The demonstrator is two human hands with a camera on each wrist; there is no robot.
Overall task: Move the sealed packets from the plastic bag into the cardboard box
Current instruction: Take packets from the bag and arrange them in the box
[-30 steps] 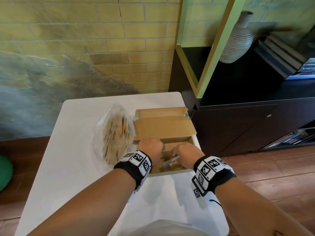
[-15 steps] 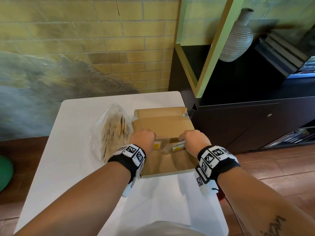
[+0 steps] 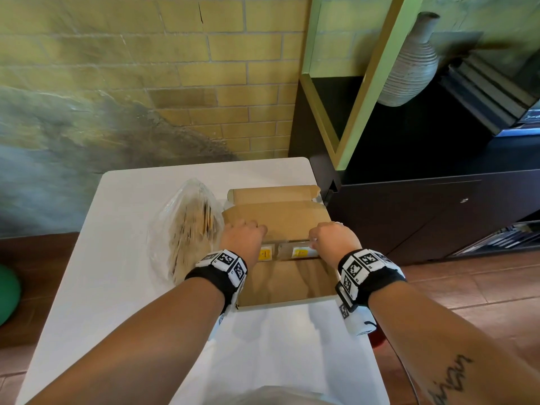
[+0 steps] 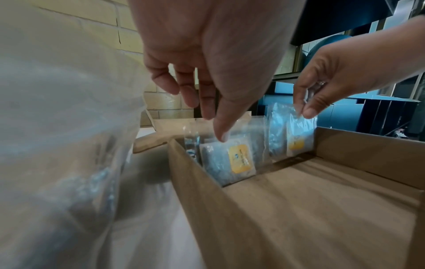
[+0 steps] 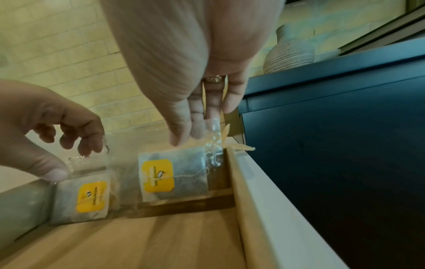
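Both hands have shifted from the near end of the open brown cardboard box [image 3: 287,276] to its far end, carrying the packets with them. From the head view, the left hand [image 3: 243,238] and right hand [image 3: 334,239] hover over two clear sealed packets with yellow labels [image 3: 301,252] standing on edge against the far wall. The crinkled clear plastic bag [image 3: 187,226], packets visible inside, lies just left of the box on the white table [image 3: 117,287].

From the left wrist, the left thumb rests on the nearer packet's [image 4: 230,162] top edge, fingers loosely curled above it.

From the right wrist, the right fingertips [image 5: 181,134] pinch the top of the other packet [image 5: 174,176].

The placing step looks nearly done; next, letting go and reaching back to the bag.
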